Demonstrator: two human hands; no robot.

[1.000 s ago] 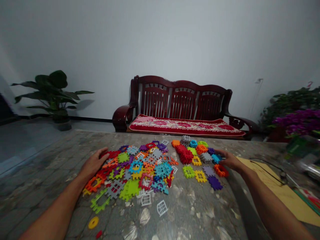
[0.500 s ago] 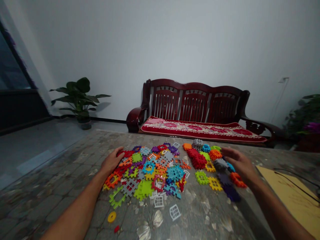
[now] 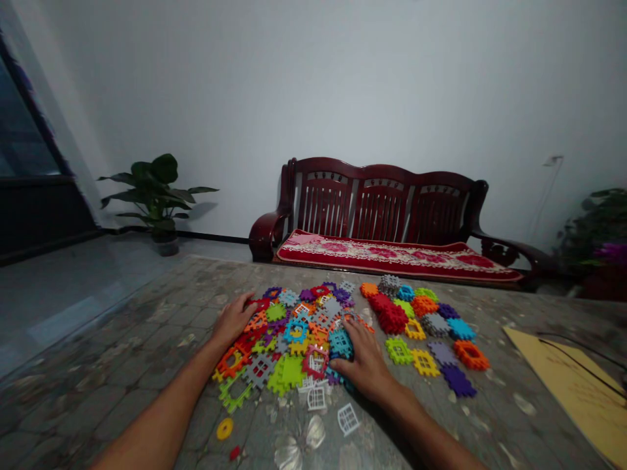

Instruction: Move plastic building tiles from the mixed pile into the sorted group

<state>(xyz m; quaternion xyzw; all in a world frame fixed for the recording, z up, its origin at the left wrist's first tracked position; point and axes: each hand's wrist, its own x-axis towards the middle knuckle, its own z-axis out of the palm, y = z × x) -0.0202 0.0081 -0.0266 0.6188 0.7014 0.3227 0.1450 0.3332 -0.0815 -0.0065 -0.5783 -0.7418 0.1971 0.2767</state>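
A wide heap of toothed plastic pieces (image 3: pixel 292 372) in many colours lies on the grey patterned table (image 3: pixel 161 339). My left hand (image 3: pixel 234 321) rests against the heap's left edge, by red and orange pieces, fingers apart and holding nothing. Over the right side of the heap, my right hand (image 3: pixel 363 358) spreads its fingers around a teal piece (image 3: pixel 339 343), touching the pile. To the right stand smaller groups sorted by colour, among them a red stack (image 3: pixel 389 314), a yellow piece (image 3: pixel 425 363), an orange stack (image 3: pixel 471 355) and a dark purple piece (image 3: pixel 458 380).
White window pieces (image 3: pixel 348 419), a yellow ring (image 3: pixel 225 429) and a small red piece (image 3: pixel 235 452) lie near the front. At the right are a yellow sheet (image 3: pixel 571 385) and a black cable. A wooden bench (image 3: pixel 382 209) stands behind the table.
My right hand has moved left from the colour groups to the right side of the heap. My left hand has shifted slightly right, and the heap's left edge has moved a little with it.
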